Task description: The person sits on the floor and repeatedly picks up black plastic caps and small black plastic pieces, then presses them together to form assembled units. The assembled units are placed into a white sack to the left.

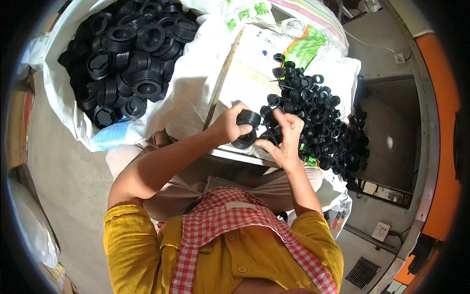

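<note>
"Black threaded plastic cap [248, 117]: whereabouts?"

"In left hand [228, 123], above the near edge of white-covered tabletop [232, 94]. Pinched between thumb and curled fingers, just over a second cap [244, 141]; cannot tell whether also gripped."

"And right hand [288, 139]?"

"Thumb and fingers spread wide, just beside pile of small black ring-shaped parts [323, 110]. No clear hold; cannot tell whether touching any."

"Best handling?"

"Probably hold by the outer wall, firm but not squeezing. Keep steady, opening clear of fingertips. Approach squarely with the right, well off the pile."
</note>
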Demonstrator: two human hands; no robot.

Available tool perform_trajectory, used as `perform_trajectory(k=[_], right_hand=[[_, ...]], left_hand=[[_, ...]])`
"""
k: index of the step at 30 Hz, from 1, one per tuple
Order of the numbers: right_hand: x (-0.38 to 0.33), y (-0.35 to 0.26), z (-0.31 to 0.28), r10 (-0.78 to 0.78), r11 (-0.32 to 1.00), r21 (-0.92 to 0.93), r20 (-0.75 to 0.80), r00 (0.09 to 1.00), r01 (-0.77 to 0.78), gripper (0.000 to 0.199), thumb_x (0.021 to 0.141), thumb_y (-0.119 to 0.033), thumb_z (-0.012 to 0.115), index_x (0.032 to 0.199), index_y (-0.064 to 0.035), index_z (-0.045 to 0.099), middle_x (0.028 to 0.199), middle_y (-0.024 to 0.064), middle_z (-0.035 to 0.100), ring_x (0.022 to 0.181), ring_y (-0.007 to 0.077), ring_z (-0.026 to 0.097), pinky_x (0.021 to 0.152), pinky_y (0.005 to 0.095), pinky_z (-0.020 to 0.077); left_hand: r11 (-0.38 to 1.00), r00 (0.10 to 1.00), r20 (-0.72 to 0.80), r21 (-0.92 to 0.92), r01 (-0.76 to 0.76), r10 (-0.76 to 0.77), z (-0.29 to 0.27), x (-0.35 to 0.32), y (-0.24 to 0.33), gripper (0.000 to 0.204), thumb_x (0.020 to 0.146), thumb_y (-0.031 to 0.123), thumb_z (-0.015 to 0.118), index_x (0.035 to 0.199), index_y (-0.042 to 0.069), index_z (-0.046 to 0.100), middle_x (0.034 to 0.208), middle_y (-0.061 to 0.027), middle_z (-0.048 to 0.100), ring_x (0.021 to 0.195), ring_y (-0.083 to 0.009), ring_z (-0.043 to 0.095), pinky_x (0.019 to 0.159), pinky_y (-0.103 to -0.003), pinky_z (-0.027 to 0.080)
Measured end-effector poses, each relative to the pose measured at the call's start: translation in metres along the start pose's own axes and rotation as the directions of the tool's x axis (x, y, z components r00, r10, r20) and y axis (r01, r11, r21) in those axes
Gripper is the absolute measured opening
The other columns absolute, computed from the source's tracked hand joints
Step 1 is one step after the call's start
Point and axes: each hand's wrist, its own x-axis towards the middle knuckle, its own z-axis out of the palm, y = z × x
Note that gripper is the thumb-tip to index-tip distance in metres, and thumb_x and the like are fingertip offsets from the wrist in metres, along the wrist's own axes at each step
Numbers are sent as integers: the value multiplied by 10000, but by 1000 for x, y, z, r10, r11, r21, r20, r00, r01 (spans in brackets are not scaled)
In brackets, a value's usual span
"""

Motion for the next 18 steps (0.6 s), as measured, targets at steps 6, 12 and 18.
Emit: perform_trajectory(k=[6,12,18], right_hand=[[17,-19,-12,-148,977,-99,331,932,191,652,616,-459,779,1062,-35,563,1066,161,585,1115,352,519,1032,543,254],[12,-12,4,-162,981,-61,275,948,186,356,630,-214,738,847,-25,528,868,145,564,885,349,542,848,449,400],[8,-8,18,-245,960,-110,105,964,256,377,620,-246,722,862,-9,557,909,150,580,890,338,541,823,436,406]], left_hand=[[985,994,91,-158,76,-62,0,-14,-6,333,806,51,657,1101,34,504,949,-32,555,913,-121,532,844,-294,445],[988,990,111,-116,99,-86,6,-18,-1,557,743,-5,664,1240,56,419,1021,-69,542,967,-149,534,884,-309,439],[892,895,22,91,442,-445,7,-17,19,542,741,18,649,1236,-43,437,1001,-173,586,897,-235,620,822,-340,498]])
